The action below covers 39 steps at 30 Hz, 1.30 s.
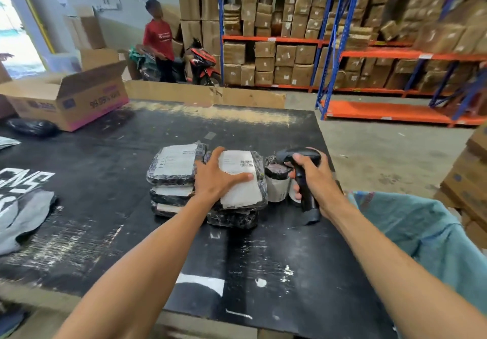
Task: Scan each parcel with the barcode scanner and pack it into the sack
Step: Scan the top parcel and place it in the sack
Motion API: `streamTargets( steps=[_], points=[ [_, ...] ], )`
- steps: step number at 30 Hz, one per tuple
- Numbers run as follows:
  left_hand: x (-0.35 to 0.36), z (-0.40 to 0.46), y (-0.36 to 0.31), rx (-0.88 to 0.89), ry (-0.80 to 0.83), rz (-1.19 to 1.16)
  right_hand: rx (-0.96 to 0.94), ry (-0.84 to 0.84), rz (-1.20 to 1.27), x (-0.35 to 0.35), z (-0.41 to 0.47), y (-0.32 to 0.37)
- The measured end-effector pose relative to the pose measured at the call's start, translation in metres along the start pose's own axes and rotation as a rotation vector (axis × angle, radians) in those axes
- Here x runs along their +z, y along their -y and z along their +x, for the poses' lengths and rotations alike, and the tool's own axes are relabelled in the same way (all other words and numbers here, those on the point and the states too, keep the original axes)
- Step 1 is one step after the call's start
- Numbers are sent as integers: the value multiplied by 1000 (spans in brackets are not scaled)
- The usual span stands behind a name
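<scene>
Several black-wrapped parcels with white labels lie in two piles on the black table (pixel 105 175). My left hand (pixel 217 178) grips the top parcel (pixel 243 185) of the right pile, thumb across its white label, barcode facing up. A second pile of parcels (pixel 174 170) stands just left of it. My right hand (pixel 313 178) holds the black barcode scanner (pixel 303 180) by its handle, its head pointing left toward the held parcel. A small parcel (pixel 276 183) sits between the right pile and the scanner. The teal sack (pixel 421 233) hangs open at the table's right side.
An open cardboard box (pixel 71 98) stands at the table's far left, a black bag (pixel 31 127) beside it. Grey mailers (pixel 23 217) lie at the left edge. A person in a red shirt (pixel 159 40) stands beside a motorbike (pixel 203 64). Box-filled shelving (pixel 369 35) lines the back.
</scene>
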State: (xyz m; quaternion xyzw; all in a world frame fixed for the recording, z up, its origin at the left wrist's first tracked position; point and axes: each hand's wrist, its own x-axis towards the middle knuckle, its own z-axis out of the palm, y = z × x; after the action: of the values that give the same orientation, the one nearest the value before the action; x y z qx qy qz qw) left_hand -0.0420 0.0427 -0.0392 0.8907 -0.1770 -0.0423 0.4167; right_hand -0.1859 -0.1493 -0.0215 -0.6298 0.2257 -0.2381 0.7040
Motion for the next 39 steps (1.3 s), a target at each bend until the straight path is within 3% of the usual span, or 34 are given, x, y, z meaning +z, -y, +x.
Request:
streamTargets(
  steps=[5, 15, 39],
  points=[
    [-9, -13, 12, -6, -70, -61, -57, 123, -209, 47, -42, 10],
    [-28, -14, 23, 27, -90, -70, -163, 108, -394, 84, -58, 27],
    [-32, -14, 21, 33, -102, -62, -165, 66, -411, 86, -66, 37]
  ],
)
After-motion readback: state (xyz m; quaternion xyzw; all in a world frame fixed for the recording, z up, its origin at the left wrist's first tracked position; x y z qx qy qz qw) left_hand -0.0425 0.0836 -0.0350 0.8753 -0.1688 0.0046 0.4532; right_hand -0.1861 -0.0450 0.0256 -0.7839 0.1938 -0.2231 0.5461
